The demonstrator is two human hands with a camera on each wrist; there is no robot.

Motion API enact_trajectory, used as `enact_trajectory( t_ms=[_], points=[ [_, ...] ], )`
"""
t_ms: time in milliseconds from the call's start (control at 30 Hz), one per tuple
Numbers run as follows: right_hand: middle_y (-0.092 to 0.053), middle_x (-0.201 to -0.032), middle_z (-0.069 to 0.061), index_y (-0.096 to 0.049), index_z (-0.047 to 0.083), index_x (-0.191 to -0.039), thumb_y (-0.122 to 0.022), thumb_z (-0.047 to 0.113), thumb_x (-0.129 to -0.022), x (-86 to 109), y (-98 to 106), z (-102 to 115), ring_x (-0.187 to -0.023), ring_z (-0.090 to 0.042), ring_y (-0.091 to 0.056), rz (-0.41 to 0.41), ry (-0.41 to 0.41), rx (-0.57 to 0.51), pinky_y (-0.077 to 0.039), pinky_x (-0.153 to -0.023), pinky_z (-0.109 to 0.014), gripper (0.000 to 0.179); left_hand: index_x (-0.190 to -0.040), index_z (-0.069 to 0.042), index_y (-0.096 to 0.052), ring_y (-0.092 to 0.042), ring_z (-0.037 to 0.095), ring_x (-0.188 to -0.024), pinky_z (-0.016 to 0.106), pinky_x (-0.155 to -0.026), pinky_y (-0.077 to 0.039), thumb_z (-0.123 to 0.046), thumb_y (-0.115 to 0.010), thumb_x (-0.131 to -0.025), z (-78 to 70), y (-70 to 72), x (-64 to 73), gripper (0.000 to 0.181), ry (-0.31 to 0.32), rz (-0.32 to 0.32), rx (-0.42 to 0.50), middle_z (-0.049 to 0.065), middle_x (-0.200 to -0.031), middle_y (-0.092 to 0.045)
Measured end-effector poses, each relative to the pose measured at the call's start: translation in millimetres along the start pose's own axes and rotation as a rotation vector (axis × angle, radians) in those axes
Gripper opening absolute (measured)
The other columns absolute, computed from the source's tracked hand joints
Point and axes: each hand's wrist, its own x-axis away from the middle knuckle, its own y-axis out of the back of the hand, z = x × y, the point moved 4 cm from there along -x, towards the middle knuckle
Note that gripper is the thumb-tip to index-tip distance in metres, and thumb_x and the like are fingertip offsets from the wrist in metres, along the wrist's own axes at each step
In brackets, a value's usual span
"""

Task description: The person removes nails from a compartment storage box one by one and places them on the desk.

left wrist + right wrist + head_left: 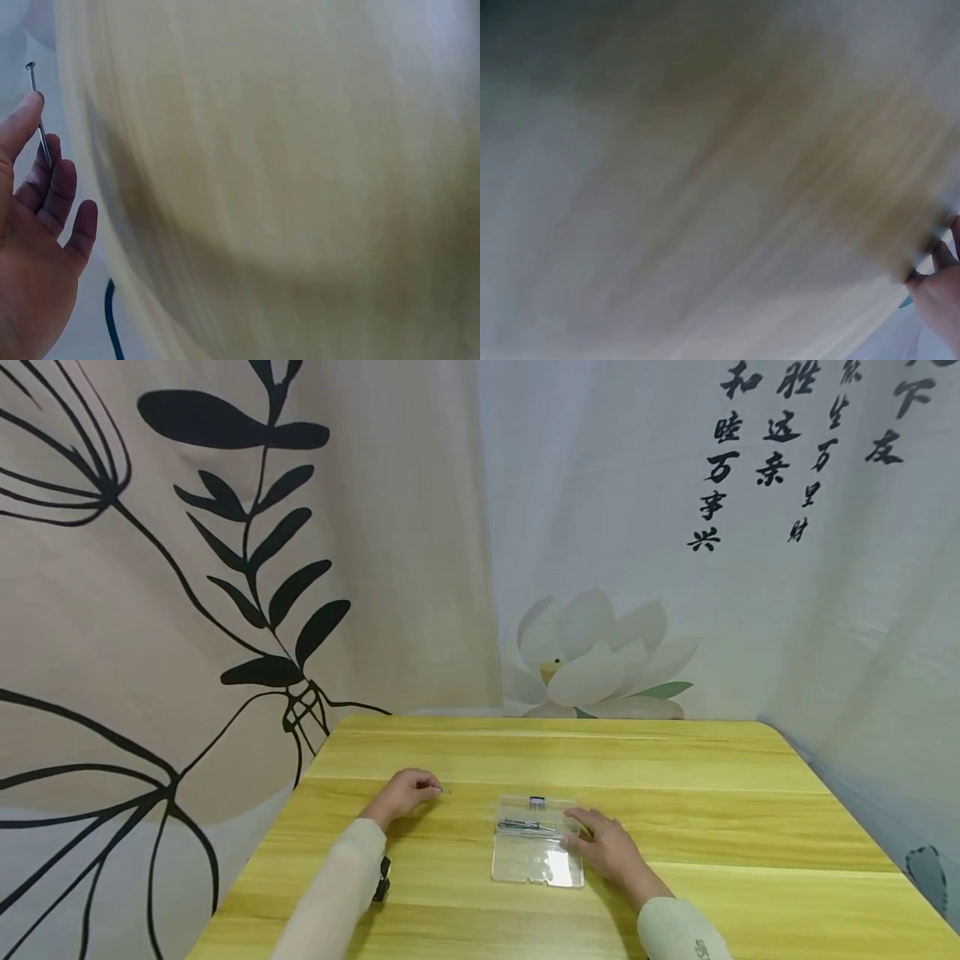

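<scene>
My left hand (406, 793) pinches a nail (43, 139) between thumb and fingers, over the table left of a clear plastic box. In the left wrist view the nail's flat head points up and its shaft runs down toward the fingers. The clear plastic box (517, 863) lies with its lid opened flat toward the near side. Several long metal nails (525, 827) lie in its far half. At the box's right edge, my right hand (611, 850) holds on with thumb and fingers. Motion blurs the box in the right wrist view.
The wooden table (705, 827) has rounded far corners. Behind it hangs a printed curtain (420, 543) with plants, a lotus and writing. A dark strap (382, 878) shows by the left sleeve.
</scene>
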Motion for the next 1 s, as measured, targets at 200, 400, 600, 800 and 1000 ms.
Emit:
enact_trajectory(
  t_ms=[200,400,600,800,1000],
  points=[
    [-0.049,-0.147,-0.015,-0.057,0.013,-0.14,-0.066,0.035,-0.095,-1.4,0.2,1.7,-0.141,-0.044,-0.03,0.004,0.006,-0.001,-0.012,-0.112,-0.064,0.05,-0.097,-0.012,-0.076,-0.06,0.021,-0.099,0.045,-0.087,-0.049,-0.013,-0.065,-0.097,12.3,1.7,3.1,0.011,0.056,-0.025,-0.002,0.001,-0.105,-0.066],
    [-0.049,-0.147,-0.014,-0.057,0.014,-0.14,-0.067,0.036,-0.095,-1.0,0.6,2.7,-0.141,-0.045,-0.03,0.003,-0.008,-0.005,-0.012,-0.112,-0.066,0.051,-0.093,-0.015,-0.077,-0.059,0.019,-0.095,0.045,-0.085,-0.049,-0.014,-0.068,-0.095,22.4,4.2,3.3,0.009,0.091,-0.045,-0.02,0.0,-0.103,-0.066],
    [-0.047,-0.148,-0.014,-0.057,0.016,-0.14,-0.067,0.038,-0.095,-1.1,-1.5,0.5,-0.141,-0.046,-0.028,0.011,-0.011,-0.015,-0.012,-0.109,-0.07,0.051,-0.09,-0.016,-0.078,-0.057,0.016,-0.086,0.041,-0.079,-0.049,-0.014,-0.072,-0.092,23.4,3.7,4.8,0.007,0.1,-0.065,-0.108,-0.002,-0.094,-0.064],
    [-0.048,-0.147,-0.015,-0.058,0.015,-0.139,-0.067,0.037,-0.095,0.7,2.1,0.4,-0.141,-0.046,-0.029,-0.007,-0.003,-0.022,-0.011,-0.109,-0.069,0.051,-0.09,-0.018,-0.078,-0.055,0.015,-0.083,0.039,-0.077,-0.048,-0.016,-0.073,-0.091,19.9,2.4,1.2,0.006,0.098,-0.062,-0.13,-0.003,-0.092,-0.062],
    [-0.049,-0.147,-0.015,-0.057,0.014,-0.139,-0.067,0.037,-0.095,0.2,0.6,-0.3,-0.141,-0.046,-0.029,0.002,0.008,-0.015,-0.011,-0.111,-0.067,0.051,-0.098,-0.017,-0.077,-0.056,0.015,-0.086,0.04,-0.079,-0.049,-0.014,-0.073,-0.092,21.0,2.7,0.3,0.009,0.1,-0.041,-0.135,-0.002,-0.096,-0.063]
  ],
)
